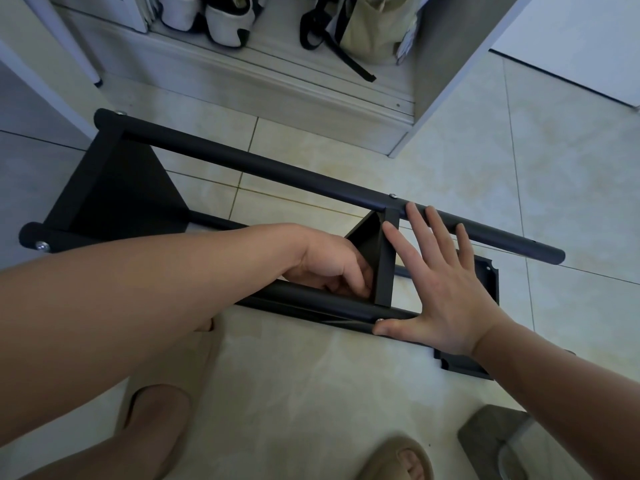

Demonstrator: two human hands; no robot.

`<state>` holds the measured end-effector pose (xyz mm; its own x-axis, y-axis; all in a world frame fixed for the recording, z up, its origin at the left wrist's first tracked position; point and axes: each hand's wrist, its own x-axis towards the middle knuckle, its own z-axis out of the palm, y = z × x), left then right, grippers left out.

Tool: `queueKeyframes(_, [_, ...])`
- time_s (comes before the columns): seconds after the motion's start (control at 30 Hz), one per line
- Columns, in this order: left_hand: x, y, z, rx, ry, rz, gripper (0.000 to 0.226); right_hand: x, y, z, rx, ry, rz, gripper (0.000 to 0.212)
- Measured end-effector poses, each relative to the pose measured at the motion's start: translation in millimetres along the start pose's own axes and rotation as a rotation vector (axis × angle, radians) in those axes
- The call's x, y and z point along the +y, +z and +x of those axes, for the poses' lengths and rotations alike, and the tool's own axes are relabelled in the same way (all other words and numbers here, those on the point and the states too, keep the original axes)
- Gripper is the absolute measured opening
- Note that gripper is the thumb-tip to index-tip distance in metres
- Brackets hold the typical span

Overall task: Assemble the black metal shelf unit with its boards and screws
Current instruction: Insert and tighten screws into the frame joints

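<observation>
While the black metal shelf frame point(242, 168) lies on pale floor tiles point(450, 150), the right hand point(440, 282) presses flat, fingers spread. The left hand point(332, 268) curls around the black middle shelf board point(372, 254).

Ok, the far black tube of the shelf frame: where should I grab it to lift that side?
Grip the far tube on its bare middle stretch, between the two boards, coming from above with fingers wrapped around. It is round, lies level above the floor, and nothing blocks it there; the right hand already covers the part near the screw.

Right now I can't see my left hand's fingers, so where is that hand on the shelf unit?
In the head view, the left hand is centre frame, reaching between the poles against the middle board, just left of the spread right hand.
</observation>
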<state>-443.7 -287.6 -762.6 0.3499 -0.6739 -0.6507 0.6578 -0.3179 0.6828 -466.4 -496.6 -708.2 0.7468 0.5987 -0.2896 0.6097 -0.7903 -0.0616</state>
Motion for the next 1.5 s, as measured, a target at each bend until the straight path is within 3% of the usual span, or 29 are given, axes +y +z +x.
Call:
queueKeyframes(0.13, [0.1, 1.0, 0.2, -0.040, -0.022, -0.019, 0.025, 0.0, 0.1, -0.2, -0.001, 0.001, -0.001, 0.124])
queueKeyframes(0.4, [-4.9, 0.1, 4.4, 0.085, 0.035, 0.032, 0.011, 0.0, 0.0, -0.1, 0.001, -0.002, 0.003, 0.123])
queueKeyframes(0.73, [-0.8, -0.7, 2.0, 0.024, 0.046, -0.003, 0.027, 0.1, 0.6, 0.1, 0.004, -0.003, 0.004, 0.123])
queueKeyframes(0.9, [-0.7, 0.3, 1.6, -0.041, -0.042, -0.038, 0.015, 0.1, 0.0, 0.2, 0.003, -0.003, 0.004, 0.123])
queueKeyframes(1.1, [-4.7, -1.3, 7.4, 0.049, -0.002, -0.014, 0.011, 0.4, -0.3, 0.0, -0.001, -0.002, 0.007, 0.123])
queueKeyframes(1.5, [-0.4, 1.9, 3.3, 0.052, 0.014, -0.026, 0.015, -0.1, 0.3, -0.1, 0.003, -0.001, 0.016, 0.123])
